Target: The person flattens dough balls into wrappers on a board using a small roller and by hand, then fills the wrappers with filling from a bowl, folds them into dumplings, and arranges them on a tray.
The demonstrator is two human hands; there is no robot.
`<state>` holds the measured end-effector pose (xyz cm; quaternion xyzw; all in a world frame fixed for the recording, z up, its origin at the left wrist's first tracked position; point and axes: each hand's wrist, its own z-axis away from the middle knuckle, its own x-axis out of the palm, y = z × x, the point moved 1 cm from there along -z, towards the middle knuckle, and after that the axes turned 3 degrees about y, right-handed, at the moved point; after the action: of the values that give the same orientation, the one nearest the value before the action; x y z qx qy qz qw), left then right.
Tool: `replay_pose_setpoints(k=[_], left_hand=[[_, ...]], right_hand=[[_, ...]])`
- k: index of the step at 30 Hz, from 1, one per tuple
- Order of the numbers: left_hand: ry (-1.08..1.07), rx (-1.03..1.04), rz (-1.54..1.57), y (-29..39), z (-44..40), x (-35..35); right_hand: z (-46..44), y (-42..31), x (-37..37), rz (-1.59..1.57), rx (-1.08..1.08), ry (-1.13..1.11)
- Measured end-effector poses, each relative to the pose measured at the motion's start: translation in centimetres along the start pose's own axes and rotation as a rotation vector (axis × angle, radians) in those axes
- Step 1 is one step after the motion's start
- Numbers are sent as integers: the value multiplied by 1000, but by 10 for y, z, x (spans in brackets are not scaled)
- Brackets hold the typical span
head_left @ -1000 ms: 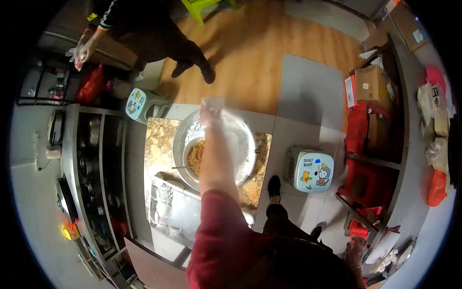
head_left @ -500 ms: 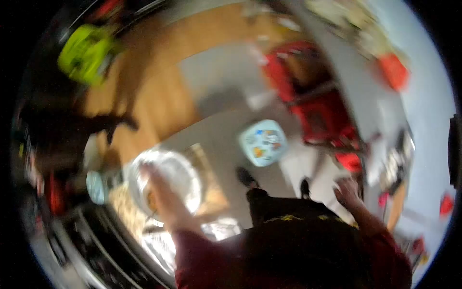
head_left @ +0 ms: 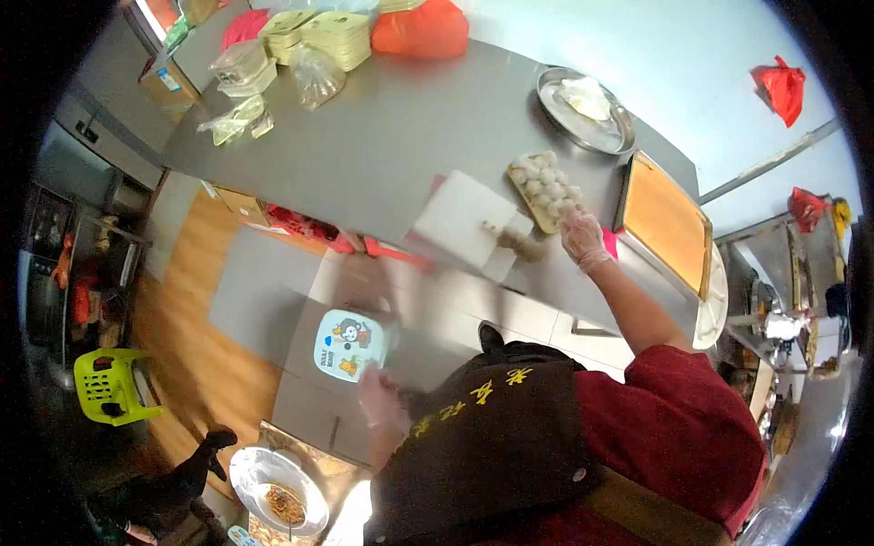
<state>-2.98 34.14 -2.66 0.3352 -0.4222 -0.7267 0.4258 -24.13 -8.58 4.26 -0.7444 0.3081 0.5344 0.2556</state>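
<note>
My right hand [head_left: 585,241], in a clear plastic glove, reaches across the steel table. Its fingers close at the near right corner of a shallow tray [head_left: 543,217] filled with several round white balls, perhaps dough; part of that corner is hidden. The tray rests on the table. Gloved and smeared by motion, my left hand [head_left: 382,399] hangs low before my apron, above the floor. In view it overlaps the edge of a light-blue stool [head_left: 330,346] with a cartoon top, apparently apart from it.
White boards [head_left: 462,218] lie at the table edge. A round metal pan [head_left: 592,136] with a white lump and a rectangular tray of orange-brown sheet [head_left: 669,218] stand at the right. Below are a large bowl [head_left: 246,469], a green chair [head_left: 98,389] and another person's leg [head_left: 196,478].
My view has swung round to the steel table. My right hand has gone from beside my body to the tray. My left hand has moved from over the bowl to near the stool.
</note>
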Motion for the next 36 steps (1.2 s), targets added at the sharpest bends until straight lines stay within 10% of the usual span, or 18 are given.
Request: replay_pose_setpoints(k=[2, 4, 6, 9, 11, 13, 17, 21, 23, 27, 28, 30, 32, 35, 36], left_hand=[[2, 160, -225, 24, 14, 54], [-70, -169, 99, 17, 10, 87], [-150, 171, -165, -1, 2, 98], [-89, 154, 17, 17, 5, 123], [-3, -127, 253, 51, 23, 135], [42, -125, 227, 57, 34, 140], [16, 62, -67, 42, 39, 135], [95, -240, 328, 56, 35, 150], [-125, 3, 163, 62, 19, 163], [-313, 31, -76, 156, 32, 229], [-384, 149, -44, 170, 37, 243], [-400, 679, -341, 157, 16, 269], [-321, 1064, -689, 137, 3, 275], [-494, 199, -57, 181, 22, 264], [-484, 201, -50, 173, 16, 258]], right_hand=[[-14, 42, 19, -177, -146, 38], [-35, 52, 23, -274, -61, 71], [-63, 49, 21, -352, -2, 88], [-110, 66, 36, -399, -48, 172], [-140, 71, 59, -400, -148, 232], [-165, 78, 83, -284, -183, -419], [-179, 91, 98, 12, -479, -451], [-165, 95, 25, -1037, 100, -501], [-150, 84, -6, -1702, 548, -548], [-103, 50, -8, -1859, 588, -775], [-87, 40, 9, -1626, 206, -739], [-62, 18, 20, -1375, -165, -698], [-43, -7, 19, -1827, 240, -1004], [-40, -24, -7, -1526, 232, -1080], [-42, -27, -19, -1308, 150, -1056]])
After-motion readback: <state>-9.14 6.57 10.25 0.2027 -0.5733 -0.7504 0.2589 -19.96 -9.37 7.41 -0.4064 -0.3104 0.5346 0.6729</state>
